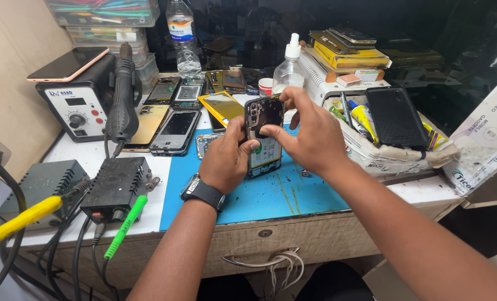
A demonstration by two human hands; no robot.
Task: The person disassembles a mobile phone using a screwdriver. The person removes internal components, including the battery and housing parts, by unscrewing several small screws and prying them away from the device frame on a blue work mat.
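Above the blue mat point(293, 195): opened phone point(264, 139) under work.
Left hand point(226, 159) grips its side; right hand point(307, 134) pinches the top cover — advise lifting evenly, without twisting.

A plain beige wall point(14, 44) closes the left side, a dark glossy panel point(437, 33) runs behind the white-topped workbench point(421, 189), whose worn pale wooden drawer front point(315, 239) carries a curved metal handle point(262, 261), all evenly lit.
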